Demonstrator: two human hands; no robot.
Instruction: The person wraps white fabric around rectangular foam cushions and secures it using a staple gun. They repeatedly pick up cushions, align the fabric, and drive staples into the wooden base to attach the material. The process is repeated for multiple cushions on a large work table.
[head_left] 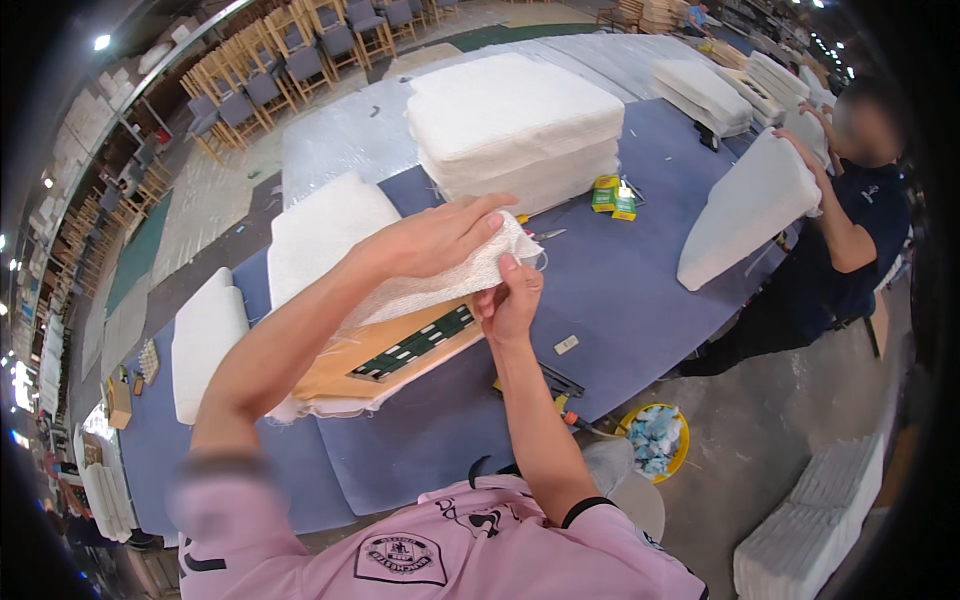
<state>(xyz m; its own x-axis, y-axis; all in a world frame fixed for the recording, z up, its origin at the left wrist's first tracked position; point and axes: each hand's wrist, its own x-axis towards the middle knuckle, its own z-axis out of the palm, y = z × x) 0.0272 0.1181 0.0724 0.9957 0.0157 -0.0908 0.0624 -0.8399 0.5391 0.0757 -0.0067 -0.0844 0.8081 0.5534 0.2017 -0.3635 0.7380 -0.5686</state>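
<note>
A white fabric-covered seat cushion [330,235] stands tilted on the blue table before me, its underside partly turned toward me. A wooden base [325,375] shows there, with green-and-white webbing [420,343] across its opening. My left hand [445,238] lies over the cushion's right corner, fingers stretched out along the fabric. Below that corner, my right hand [512,297] pinches the white fabric edge [515,243] between thumb and fingers. Loose threads hang at the corner. A black staple gun [555,382] lies on the table near my right forearm.
Stacked white cushions [515,110] stand beyond my hands, beside green-and-yellow boxes [613,197] and a small blade-like tool [549,235]. At right, a co-worker [850,220] holds another cushion [750,210]. A yellow bucket [684,450] of scraps is below the table edge.
</note>
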